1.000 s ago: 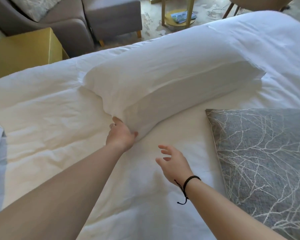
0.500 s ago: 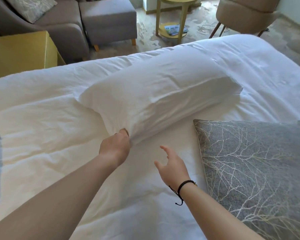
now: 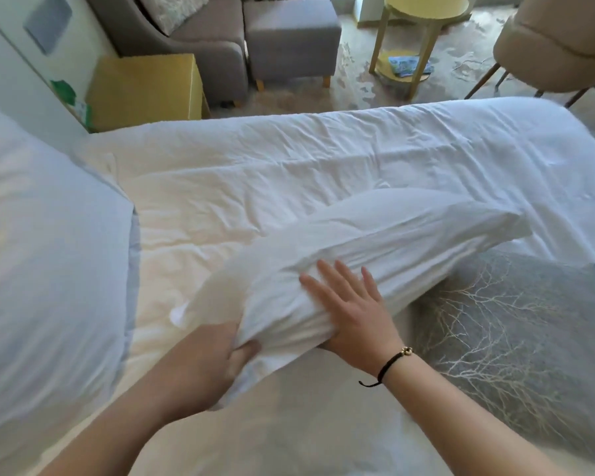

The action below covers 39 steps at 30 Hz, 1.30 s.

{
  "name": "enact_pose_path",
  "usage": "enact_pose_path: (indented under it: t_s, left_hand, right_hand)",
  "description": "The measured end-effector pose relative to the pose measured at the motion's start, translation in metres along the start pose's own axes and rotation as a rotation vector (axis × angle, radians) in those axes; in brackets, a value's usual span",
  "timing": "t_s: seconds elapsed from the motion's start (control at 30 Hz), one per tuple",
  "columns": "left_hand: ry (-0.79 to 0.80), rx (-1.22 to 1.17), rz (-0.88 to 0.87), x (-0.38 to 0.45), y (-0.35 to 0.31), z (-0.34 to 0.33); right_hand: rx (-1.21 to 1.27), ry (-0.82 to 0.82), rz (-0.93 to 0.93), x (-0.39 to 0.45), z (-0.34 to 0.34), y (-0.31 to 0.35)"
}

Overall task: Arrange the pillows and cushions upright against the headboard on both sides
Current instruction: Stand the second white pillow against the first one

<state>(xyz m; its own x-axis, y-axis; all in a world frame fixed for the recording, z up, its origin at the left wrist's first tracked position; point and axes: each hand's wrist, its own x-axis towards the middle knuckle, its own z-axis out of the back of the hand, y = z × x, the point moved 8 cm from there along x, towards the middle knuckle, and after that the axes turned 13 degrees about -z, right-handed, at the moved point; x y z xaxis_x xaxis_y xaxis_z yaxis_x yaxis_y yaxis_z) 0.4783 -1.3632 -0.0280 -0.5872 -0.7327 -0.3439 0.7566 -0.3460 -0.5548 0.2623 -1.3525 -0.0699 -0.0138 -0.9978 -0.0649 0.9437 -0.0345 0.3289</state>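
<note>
A long white pillow (image 3: 385,242) lies across the white bed (image 3: 289,159), its near end lifted. My left hand (image 3: 217,365) grips that near corner from below. My right hand (image 3: 354,304), with a black cord bracelet on the wrist, rests flat on the pillow's side with fingers spread. A grey cushion with a pale branch pattern (image 3: 509,338) lies flat on the bed at the right, partly under the pillow's far end. Another white pillow (image 3: 45,269) stands at the left edge of the view.
Beyond the bed stand a yellow bedside cabinet (image 3: 145,87), a grey armchair (image 3: 193,39) with a footstool (image 3: 289,32), a yellow round side table (image 3: 423,18) and a beige chair (image 3: 557,46). A pale wall (image 3: 11,80) runs along the left.
The pillow has been pulled nearer and its near end raised. My right hand went from hovering open to pressing flat on the pillow. The view turned left, showing another pillow.
</note>
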Motion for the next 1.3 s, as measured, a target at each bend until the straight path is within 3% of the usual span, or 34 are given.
enact_pose_path:
  t_s: [0.1, 0.2, 0.3, 0.4, 0.5, 0.6, 0.97, 1.07, 1.23, 1.3]
  left_hand:
    - [-0.032, -0.025, 0.159, -0.037, 0.040, 0.004]
    - [-0.074, 0.005, 0.336, -0.055, 0.071, -0.010]
    - [-0.162, 0.417, 0.258, -0.047, 0.065, -0.018]
    - [-0.191, 0.548, 0.060, -0.011, 0.038, -0.039]
    - [-0.119, 0.639, 0.069, 0.030, 0.033, -0.048]
    - [-0.133, 0.663, 0.161, 0.052, 0.048, -0.040]
    - [-0.113, 0.601, 0.160, 0.054, 0.065, -0.045]
    - [-0.166, 0.602, 0.148, 0.051, 0.058, -0.045]
    - [-0.179, 0.675, 0.199, 0.055, 0.053, -0.036]
    - [-0.156, 0.715, 0.224, 0.058, 0.051, -0.032]
  right_hand:
    - [-0.100, 0.046, 0.111, 0.002, -0.018, 0.032]
    - [-0.184, 0.150, 0.100, 0.022, -0.048, 0.049]
    - [-0.193, 0.150, 0.079, 0.044, -0.065, 0.062]
    - [-0.168, 0.130, 0.114, 0.058, -0.067, 0.072]
    - [-0.163, 0.154, 0.163, 0.070, -0.065, 0.072]
    - [-0.130, 0.200, 0.199, 0.072, -0.064, 0.060]
    - [-0.421, 0.137, 0.118, 0.078, -0.026, -0.094]
    - [-0.453, 0.142, 0.099, 0.081, -0.033, -0.094]
    - [-0.390, 0.002, 0.115, 0.092, -0.029, -0.070]
    - [-0.359, 0.053, 0.072, 0.095, -0.028, -0.066]
